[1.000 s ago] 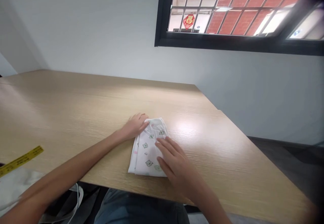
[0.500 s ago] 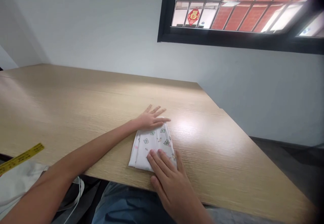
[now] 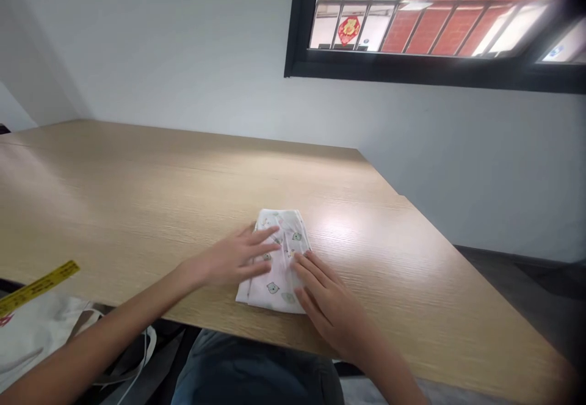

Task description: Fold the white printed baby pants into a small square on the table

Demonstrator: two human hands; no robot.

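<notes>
A folded white cloth with small printed animal figures lies flat near the front edge of the table. Over its left side is my left hand, fingers spread and slightly blurred; whether it touches the cloth I cannot tell. At the cloth's right edge my right hand rests with its fingers stretched out on the fabric. Neither hand grips anything. Part of the cloth's right side is hidden under my right fingers.
The wooden table reaches back to a pale wall. A yellow printed strip lies over the front edge at left, above a white bag with straps. A barred window is set in the wall.
My left hand has come back from the cloth's far edge toward me and to the left. My right hand has shifted slightly up and right, toward the cloth's right edge.
</notes>
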